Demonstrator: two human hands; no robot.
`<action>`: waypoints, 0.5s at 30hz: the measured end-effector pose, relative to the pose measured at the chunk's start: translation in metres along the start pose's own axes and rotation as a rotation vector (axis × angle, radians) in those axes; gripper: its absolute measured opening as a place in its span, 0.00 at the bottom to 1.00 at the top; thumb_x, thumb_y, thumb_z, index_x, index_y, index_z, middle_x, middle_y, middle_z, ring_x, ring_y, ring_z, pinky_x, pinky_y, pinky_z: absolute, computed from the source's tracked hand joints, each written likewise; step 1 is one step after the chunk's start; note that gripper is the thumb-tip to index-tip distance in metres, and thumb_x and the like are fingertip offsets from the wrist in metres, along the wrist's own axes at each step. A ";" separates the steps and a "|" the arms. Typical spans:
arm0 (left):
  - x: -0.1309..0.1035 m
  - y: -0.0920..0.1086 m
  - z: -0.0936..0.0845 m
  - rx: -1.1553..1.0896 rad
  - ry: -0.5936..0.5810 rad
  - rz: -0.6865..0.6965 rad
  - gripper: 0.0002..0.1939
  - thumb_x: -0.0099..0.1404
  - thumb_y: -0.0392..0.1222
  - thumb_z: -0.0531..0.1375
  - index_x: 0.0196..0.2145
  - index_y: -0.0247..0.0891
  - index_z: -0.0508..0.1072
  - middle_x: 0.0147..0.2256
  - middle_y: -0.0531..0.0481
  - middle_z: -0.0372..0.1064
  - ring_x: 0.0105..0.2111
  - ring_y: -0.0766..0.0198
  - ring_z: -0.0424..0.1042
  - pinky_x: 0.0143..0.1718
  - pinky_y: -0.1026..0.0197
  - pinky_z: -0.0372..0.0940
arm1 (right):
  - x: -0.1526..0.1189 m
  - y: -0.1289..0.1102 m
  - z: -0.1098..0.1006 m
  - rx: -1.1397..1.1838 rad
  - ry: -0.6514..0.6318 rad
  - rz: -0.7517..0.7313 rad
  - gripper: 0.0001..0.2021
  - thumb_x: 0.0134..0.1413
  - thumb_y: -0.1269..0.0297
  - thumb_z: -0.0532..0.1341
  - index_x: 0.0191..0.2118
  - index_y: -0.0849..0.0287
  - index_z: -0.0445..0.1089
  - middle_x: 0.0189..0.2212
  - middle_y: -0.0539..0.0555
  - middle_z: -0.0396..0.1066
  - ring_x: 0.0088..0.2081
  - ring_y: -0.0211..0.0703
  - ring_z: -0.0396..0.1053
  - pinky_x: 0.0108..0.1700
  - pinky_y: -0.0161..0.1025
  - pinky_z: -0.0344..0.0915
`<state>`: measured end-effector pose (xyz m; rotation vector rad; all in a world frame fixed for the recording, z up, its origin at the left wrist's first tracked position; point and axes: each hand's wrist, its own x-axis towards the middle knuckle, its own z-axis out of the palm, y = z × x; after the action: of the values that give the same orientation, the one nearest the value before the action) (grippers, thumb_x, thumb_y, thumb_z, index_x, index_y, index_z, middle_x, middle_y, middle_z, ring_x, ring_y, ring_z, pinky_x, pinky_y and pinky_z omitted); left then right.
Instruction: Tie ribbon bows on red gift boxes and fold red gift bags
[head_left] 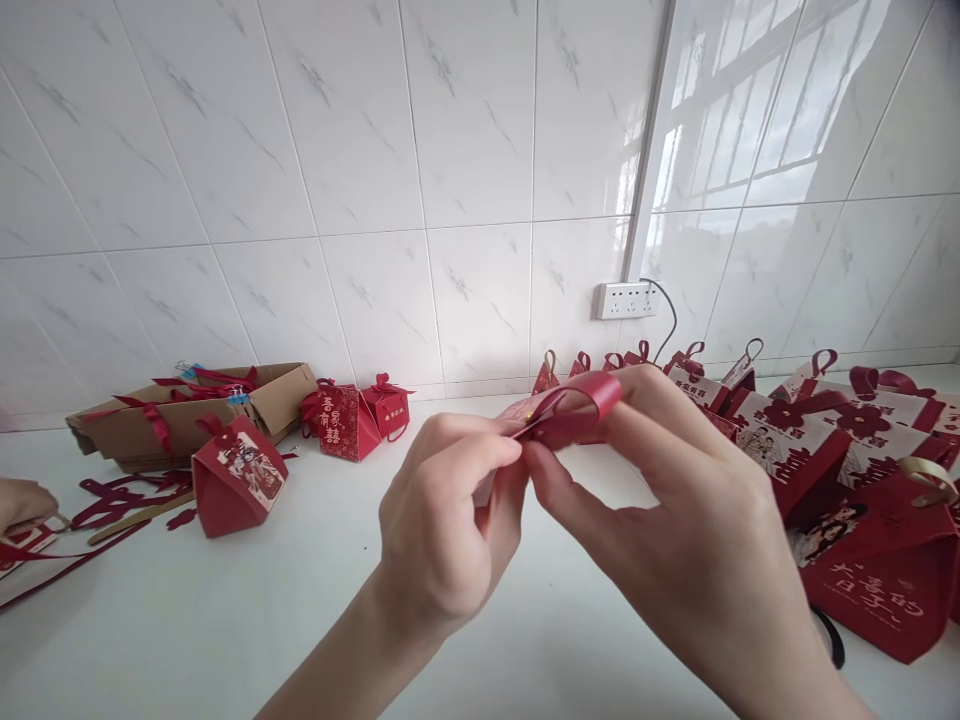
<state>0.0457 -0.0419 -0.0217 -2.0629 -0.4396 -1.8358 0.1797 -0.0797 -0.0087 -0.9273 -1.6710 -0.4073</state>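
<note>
My left hand point(457, 510) and my right hand point(675, 520) meet in the middle, raised above the white table. Between them a dark red satin ribbon point(600, 390) bends into a loop. My right thumb and fingers pinch the ribbon near its lower end. In my left hand, thumb and fingers close on the top of a red gift box with a pale pink printed face point(517, 408); most of it is hidden behind my hands. A small gold glint shows where the ribbon meets it.
Several finished red gift boxes point(870, 580) crowd the right side. A cardboard box point(157, 440) with ribbons, a red gift box point(238, 480) and loose ribbon pieces point(112, 500) lie left. Another person's hand point(26, 500) works far left. A power strip point(628, 300) is on the tiled wall.
</note>
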 end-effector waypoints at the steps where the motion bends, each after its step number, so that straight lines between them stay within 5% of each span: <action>1: 0.000 0.000 0.000 -0.004 0.000 -0.005 0.14 0.51 0.24 0.63 0.29 0.38 0.66 0.27 0.52 0.71 0.24 0.68 0.71 0.21 0.67 0.70 | 0.000 0.000 -0.001 0.008 -0.018 0.026 0.03 0.53 0.70 0.61 0.30 0.58 0.68 0.30 0.51 0.68 0.30 0.38 0.68 0.31 0.36 0.67; 15: -0.004 -0.001 -0.003 0.063 -0.013 0.000 0.14 0.50 0.23 0.64 0.29 0.38 0.66 0.28 0.51 0.73 0.25 0.66 0.74 0.22 0.65 0.70 | -0.001 -0.003 -0.002 -0.015 -0.038 0.102 0.03 0.54 0.68 0.60 0.31 0.58 0.71 0.30 0.53 0.68 0.30 0.41 0.68 0.29 0.38 0.66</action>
<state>0.0423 -0.0423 -0.0249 -2.0348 -0.4939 -1.7859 0.1792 -0.0834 -0.0089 -1.0321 -1.6493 -0.3361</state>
